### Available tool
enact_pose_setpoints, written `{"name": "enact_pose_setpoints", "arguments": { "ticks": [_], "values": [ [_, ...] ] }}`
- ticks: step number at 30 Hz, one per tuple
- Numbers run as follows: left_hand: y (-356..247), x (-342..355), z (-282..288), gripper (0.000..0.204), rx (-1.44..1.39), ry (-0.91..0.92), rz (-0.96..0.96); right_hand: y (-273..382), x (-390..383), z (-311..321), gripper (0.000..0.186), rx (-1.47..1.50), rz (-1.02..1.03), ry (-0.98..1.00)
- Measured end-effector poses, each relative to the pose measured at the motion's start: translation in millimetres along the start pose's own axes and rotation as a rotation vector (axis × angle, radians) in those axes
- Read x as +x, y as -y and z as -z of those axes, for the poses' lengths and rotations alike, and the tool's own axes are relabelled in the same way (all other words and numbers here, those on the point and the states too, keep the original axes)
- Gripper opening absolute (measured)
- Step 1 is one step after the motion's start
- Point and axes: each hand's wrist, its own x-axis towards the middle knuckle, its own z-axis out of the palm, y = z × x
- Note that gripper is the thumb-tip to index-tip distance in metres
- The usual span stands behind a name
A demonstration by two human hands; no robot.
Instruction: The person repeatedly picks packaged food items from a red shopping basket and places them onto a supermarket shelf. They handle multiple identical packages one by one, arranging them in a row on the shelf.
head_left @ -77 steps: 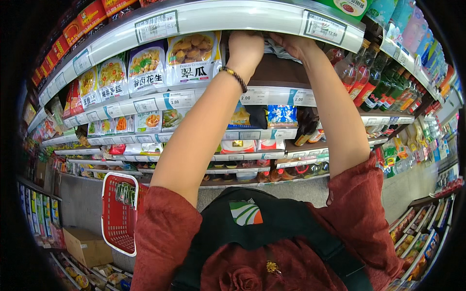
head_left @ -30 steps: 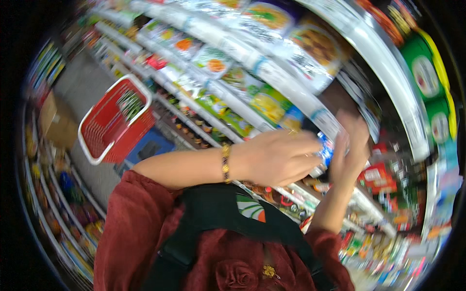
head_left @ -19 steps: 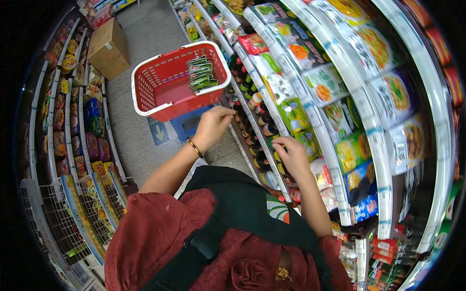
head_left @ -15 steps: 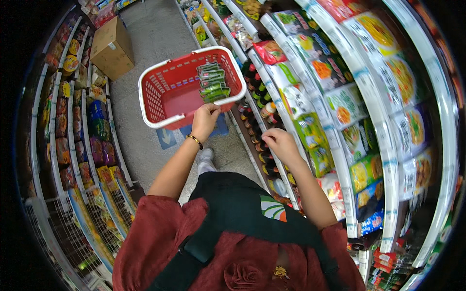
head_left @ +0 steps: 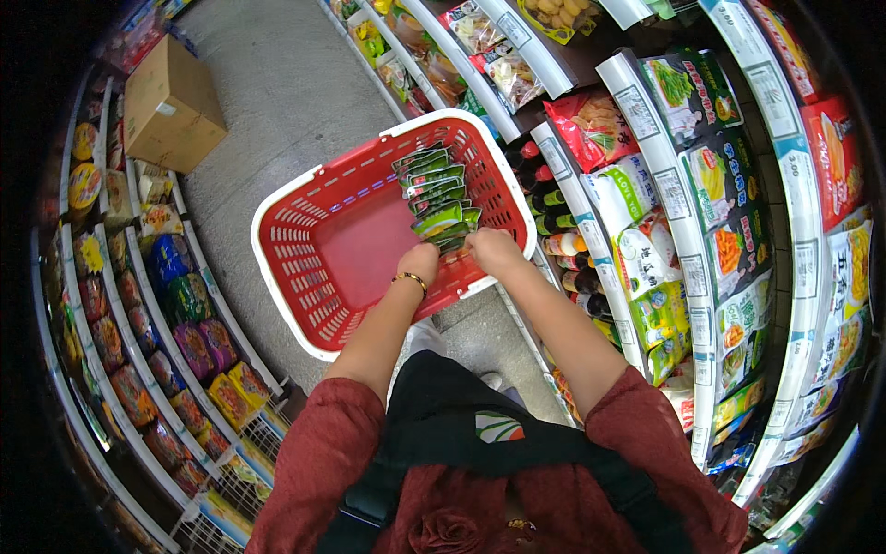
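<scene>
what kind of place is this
Most likely a supermarket aisle. Shelves on both sides hold rows of packaged food with price strips along their edges. Both hands, left hand and right hand, are at a red shopping basket holding green packets, and a cardboard box sits on the floor.

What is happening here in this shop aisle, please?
A person in a dark red top stands between stocked shelves and reaches both hands into a red shopping basket in front of them. The left hand and the right hand meet at the near end of a row of green packets lying along the basket's right side; each seems to touch or pinch them, but the exact grip is hard to see. A cardboard box sits on the floor further up the aisle.
</scene>
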Motion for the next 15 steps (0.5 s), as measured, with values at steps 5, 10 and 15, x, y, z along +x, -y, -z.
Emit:
{"name": "enact_pose_setpoints", "arguments": {
  "ticks": [5,10,15],
  "values": [
    [1,12,-11,0.020,0.223,0.032,-0.053,4,18,-19,0.019,-0.074,-0.019,0.097],
    [-19,-10,22,0.016,0.155,-0.121,-0.235,9,6,-10,0.019,-0.074,-0.049,-0.030],
    [-48,-68,89,0.007,-0.179,-0.386,-0.469,27,-41,45,0.011,-0.014,0.061,-0.332]
  ]
}}
